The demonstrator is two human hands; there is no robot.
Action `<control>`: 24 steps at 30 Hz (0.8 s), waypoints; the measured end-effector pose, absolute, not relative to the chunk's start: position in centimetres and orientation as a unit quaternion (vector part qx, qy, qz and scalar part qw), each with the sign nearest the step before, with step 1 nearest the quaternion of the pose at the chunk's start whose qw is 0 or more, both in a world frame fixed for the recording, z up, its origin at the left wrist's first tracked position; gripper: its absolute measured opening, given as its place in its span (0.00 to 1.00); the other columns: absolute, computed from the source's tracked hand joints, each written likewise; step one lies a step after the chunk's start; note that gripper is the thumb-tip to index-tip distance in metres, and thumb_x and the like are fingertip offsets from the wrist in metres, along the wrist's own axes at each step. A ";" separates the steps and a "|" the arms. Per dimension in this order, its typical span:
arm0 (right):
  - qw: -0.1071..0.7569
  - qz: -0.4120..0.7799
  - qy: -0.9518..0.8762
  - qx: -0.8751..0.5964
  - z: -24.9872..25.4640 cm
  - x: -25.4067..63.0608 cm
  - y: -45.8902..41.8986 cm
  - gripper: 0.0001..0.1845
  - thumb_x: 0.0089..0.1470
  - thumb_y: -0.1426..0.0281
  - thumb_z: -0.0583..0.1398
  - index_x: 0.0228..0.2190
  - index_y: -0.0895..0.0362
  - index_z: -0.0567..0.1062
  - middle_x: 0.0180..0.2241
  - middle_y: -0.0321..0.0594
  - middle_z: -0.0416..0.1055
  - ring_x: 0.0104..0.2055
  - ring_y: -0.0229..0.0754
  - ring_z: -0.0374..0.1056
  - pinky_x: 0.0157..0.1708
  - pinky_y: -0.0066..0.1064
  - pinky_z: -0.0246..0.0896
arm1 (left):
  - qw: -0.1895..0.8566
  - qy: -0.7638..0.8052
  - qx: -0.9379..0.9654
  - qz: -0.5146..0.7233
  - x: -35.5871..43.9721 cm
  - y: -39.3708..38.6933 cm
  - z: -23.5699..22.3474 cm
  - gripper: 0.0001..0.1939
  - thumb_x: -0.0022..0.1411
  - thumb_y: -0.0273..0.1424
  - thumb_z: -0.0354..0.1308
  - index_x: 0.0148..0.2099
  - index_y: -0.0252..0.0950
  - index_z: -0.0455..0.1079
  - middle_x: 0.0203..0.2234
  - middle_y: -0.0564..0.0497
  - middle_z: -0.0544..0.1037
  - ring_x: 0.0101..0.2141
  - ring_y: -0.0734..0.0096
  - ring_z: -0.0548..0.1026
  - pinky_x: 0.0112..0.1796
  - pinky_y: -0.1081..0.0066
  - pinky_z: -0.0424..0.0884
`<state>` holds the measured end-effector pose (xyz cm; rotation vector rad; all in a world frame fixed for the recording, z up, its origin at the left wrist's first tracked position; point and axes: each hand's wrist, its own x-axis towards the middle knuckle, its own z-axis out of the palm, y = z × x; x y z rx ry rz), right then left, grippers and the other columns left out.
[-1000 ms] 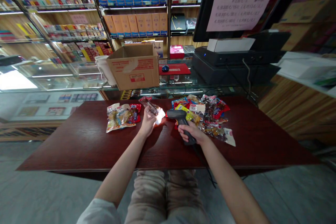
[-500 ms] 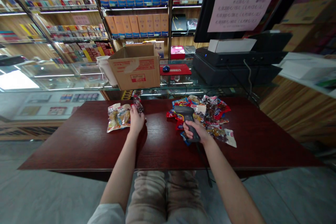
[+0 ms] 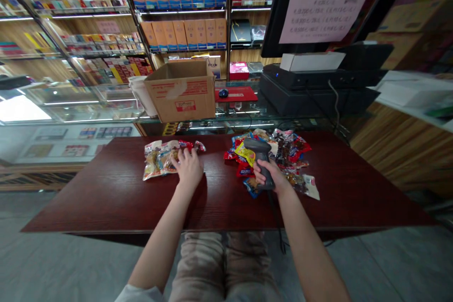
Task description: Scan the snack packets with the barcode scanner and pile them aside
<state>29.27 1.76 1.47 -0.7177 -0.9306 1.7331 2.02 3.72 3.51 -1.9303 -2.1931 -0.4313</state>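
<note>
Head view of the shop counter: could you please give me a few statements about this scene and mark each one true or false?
1. The right hand grips a barcode scanner. True.
2. The left hand also holds the barcode scanner. False: it rests on snack packets, apart from the barcode scanner.
3. A cable runs from the barcode scanner down past the front edge of the table. True.
4. A cardboard box stands on the table. False: the cardboard box stands on the glass counter behind the table.
5. A mouse lies on a red mat. True.
</note>
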 end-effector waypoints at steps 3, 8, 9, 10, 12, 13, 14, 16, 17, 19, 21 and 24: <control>0.530 0.704 -0.371 -0.294 1.5 30.1 1.9 0.14 0.50 0.64 0.64 0.32 0.55 0.64 0.21 0.27 0.60 0.14 0.27 0.50 0.11 0.21 0.51 | -0.013 -0.673 -0.731 -0.113 4.8 5.0 3.3 0.24 0.65 0.38 0.51 0.59 0.31 0.65 0.53 0.34 0.72 0.54 0.49 0.70 0.53 0.54 0.64; 0.567 0.682 -0.350 -0.302 1.7 30.9 2.1 0.17 0.46 0.64 0.67 0.29 0.55 0.64 0.20 0.27 0.61 0.14 0.26 0.50 0.11 0.20 0.49 | -0.198 -0.672 -0.701 -0.137 7.3 9.3 2.1 0.23 0.65 0.45 0.50 0.48 0.31 0.73 0.45 0.34 0.78 0.47 0.54 0.76 0.45 0.64 0.67; 0.568 0.680 -0.349 -0.305 1.7 31.0 2.1 0.17 0.45 0.64 0.67 0.29 0.55 0.63 0.20 0.27 0.61 0.14 0.26 0.50 0.11 0.20 0.49 | -0.233 -0.675 -0.684 -0.149 7.5 10.0 1.7 0.22 0.64 0.47 0.52 0.43 0.32 0.75 0.42 0.35 0.79 0.46 0.53 0.76 0.45 0.64 0.67; 0.567 0.680 -0.349 -0.308 1.6 31.0 2.1 0.17 0.46 0.64 0.67 0.28 0.55 0.63 0.20 0.27 0.61 0.14 0.26 0.50 0.11 0.20 0.49 | -0.258 -0.677 -0.670 -0.161 7.5 10.5 1.4 0.22 0.61 0.48 0.54 0.38 0.34 0.75 0.39 0.36 0.80 0.45 0.51 0.77 0.44 0.62 0.67; 0.563 0.679 -0.353 -0.311 1.5 30.9 2.2 0.17 0.46 0.64 0.66 0.28 0.54 0.62 0.21 0.27 0.61 0.14 0.27 0.50 0.11 0.21 0.49 | -0.279 -0.675 -0.658 -0.184 7.6 11.0 0.8 0.20 0.55 0.50 0.61 0.30 0.36 0.74 0.34 0.39 0.80 0.44 0.46 0.76 0.46 0.57 0.66; 0.559 0.680 -0.356 -0.313 1.5 30.9 2.3 0.17 0.47 0.63 0.66 0.28 0.54 0.62 0.21 0.28 0.61 0.14 0.27 0.50 0.11 0.21 0.49 | -0.276 -0.675 -0.656 -0.194 7.6 11.0 0.6 0.19 0.51 0.49 0.64 0.26 0.37 0.73 0.32 0.40 0.79 0.45 0.44 0.75 0.47 0.55 0.64; 0.556 0.681 -0.357 -0.315 1.4 30.8 2.3 0.17 0.47 0.63 0.66 0.28 0.54 0.62 0.21 0.28 0.61 0.14 0.27 0.50 0.11 0.21 0.49 | -0.271 -0.675 -0.656 -0.203 7.7 11.0 0.4 0.19 0.48 0.48 0.66 0.24 0.37 0.71 0.31 0.41 0.79 0.46 0.42 0.74 0.47 0.52 0.63; 0.550 0.684 -0.358 -0.317 1.3 30.7 2.4 0.17 0.47 0.63 0.66 0.28 0.54 0.62 0.21 0.28 0.61 0.14 0.27 0.50 0.11 0.22 0.49 | -0.281 -0.674 -0.647 -0.221 7.7 10.9 0.1 0.19 0.45 0.44 0.69 0.21 0.37 0.68 0.28 0.43 0.77 0.46 0.42 0.73 0.48 0.50 0.62; 0.548 0.686 -0.358 -0.317 1.3 30.7 2.4 0.17 0.47 0.63 0.66 0.28 0.54 0.62 0.21 0.27 0.61 0.14 0.27 0.50 0.11 0.22 0.49 | -0.301 -0.670 -0.637 -0.235 7.6 10.8 0.1 0.18 0.45 0.42 0.70 0.21 0.36 0.67 0.25 0.45 0.75 0.44 0.44 0.73 0.47 0.51 0.63; 0.546 0.688 -0.359 -0.315 1.4 30.6 2.3 0.17 0.46 0.63 0.66 0.28 0.54 0.62 0.21 0.27 0.61 0.14 0.27 0.49 0.11 0.21 0.49 | -0.362 -0.643 -0.610 -0.288 7.4 10.6 0.2 0.16 0.47 0.37 0.69 0.23 0.36 0.65 0.22 0.50 0.72 0.38 0.54 0.74 0.43 0.57 0.66; 0.542 0.690 -0.361 -0.315 1.6 30.6 2.2 0.17 0.47 0.63 0.66 0.28 0.54 0.63 0.21 0.27 0.60 0.14 0.27 0.49 0.11 0.21 0.48 | -0.435 -0.585 -0.578 -0.367 7.1 10.4 0.5 0.14 0.49 0.34 0.67 0.25 0.36 0.62 0.21 0.54 0.69 0.31 0.65 0.73 0.37 0.65 0.69; 0.525 0.698 -0.373 -0.314 1.8 30.5 2.1 0.17 0.48 0.62 0.66 0.28 0.55 0.63 0.20 0.27 0.60 0.14 0.26 0.49 0.11 0.21 0.48 | -0.530 -0.476 -0.511 -0.481 6.1 10.0 1.3 0.14 0.50 0.32 0.65 0.30 0.37 0.61 0.24 0.56 0.70 0.27 0.73 0.72 0.31 0.72 0.69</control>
